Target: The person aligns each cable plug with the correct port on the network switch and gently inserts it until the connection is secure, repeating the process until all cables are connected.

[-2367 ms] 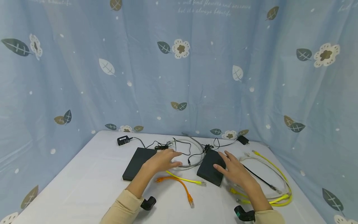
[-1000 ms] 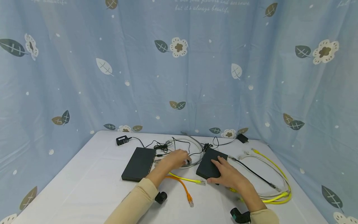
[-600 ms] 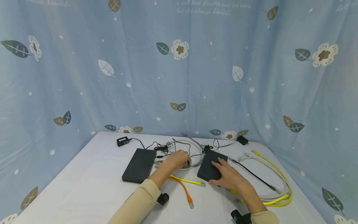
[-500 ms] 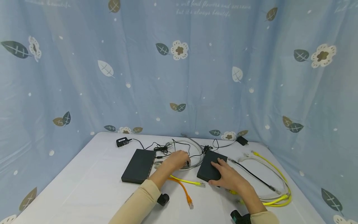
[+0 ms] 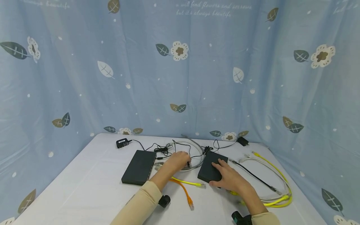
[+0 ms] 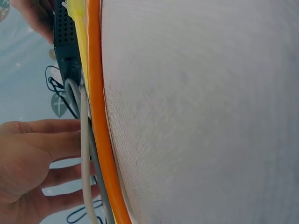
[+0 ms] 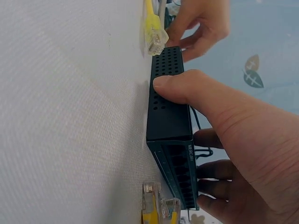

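Note:
My right hand (image 5: 229, 175) holds the right-hand black network switch (image 5: 207, 170). In the right wrist view its thumb (image 7: 175, 88) presses the perforated side, while the other fingers lie over the top and the row of ports (image 7: 180, 170) faces my wrist. Between the two switches, my left hand (image 5: 178, 161) has curled fingers and pinches a small black power plug (image 5: 188, 164), mostly hidden by the fingers. Grey network cable (image 5: 194, 168) coils beside that hand; in the left wrist view an orange cable (image 6: 100, 112) crosses in front of it.
Another black switch (image 5: 139, 167) lies on the left. Power adapters (image 5: 122, 143) (image 5: 242, 141) stand at the back. Yellow (image 5: 188, 181) and orange (image 5: 184, 190) cables lie in front; a short black cable (image 5: 254, 174) and looped yellow cable (image 5: 289, 193) lie right.
Since the oldest frame, my left hand has moved right onto the black plug and pinched it. My right hand has come down onto the switch. Over the last half second both hands stay nearly still.

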`<action>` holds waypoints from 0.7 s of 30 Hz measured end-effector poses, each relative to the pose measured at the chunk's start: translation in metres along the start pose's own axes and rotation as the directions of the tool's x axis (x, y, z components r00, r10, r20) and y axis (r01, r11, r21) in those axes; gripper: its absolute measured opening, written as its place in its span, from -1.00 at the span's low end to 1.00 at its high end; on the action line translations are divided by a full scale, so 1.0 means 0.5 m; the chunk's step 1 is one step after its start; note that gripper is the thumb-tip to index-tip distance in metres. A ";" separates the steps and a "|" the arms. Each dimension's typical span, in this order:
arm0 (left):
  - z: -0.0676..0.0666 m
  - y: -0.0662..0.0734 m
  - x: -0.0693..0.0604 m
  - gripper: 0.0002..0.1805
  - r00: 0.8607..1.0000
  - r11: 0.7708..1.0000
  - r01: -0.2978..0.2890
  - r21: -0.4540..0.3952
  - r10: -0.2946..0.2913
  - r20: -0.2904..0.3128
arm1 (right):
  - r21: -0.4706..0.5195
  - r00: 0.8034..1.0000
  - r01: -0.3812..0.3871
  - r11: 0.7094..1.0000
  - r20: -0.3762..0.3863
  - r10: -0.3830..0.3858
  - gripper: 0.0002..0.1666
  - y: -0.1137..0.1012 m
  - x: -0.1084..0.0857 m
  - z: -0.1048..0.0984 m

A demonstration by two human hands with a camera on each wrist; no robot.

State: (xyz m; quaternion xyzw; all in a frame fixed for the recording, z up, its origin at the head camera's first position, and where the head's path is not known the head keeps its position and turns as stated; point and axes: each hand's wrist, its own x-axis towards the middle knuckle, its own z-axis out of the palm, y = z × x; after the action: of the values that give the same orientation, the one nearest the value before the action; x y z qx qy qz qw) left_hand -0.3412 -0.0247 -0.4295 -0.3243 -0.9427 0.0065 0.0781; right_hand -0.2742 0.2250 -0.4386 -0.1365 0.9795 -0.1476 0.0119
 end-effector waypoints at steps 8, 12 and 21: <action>-0.004 0.002 -0.003 -0.79 1.000 0.999 0.006 0.042 -0.006 0.006 | 0.011 1.000 0.000 1.000 0.004 0.000 0.12 0.001 0.002 0.003; -0.010 0.003 -0.005 -0.80 0.999 0.998 0.023 0.051 -0.025 0.030 | 0.014 1.000 0.002 1.000 0.002 -0.002 0.12 0.002 0.001 0.003; -0.015 0.004 -0.004 -0.92 0.997 0.996 0.027 0.082 -0.033 0.068 | 0.028 1.000 0.004 1.000 0.017 -0.004 0.12 0.007 0.002 0.002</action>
State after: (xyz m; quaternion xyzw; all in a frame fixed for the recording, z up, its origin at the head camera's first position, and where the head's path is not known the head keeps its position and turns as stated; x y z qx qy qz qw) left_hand -0.3375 -0.0245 -0.4225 -0.3061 -0.9486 0.0547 0.0587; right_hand -0.2758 0.2274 -0.4406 -0.1394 0.9769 -0.1602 0.0218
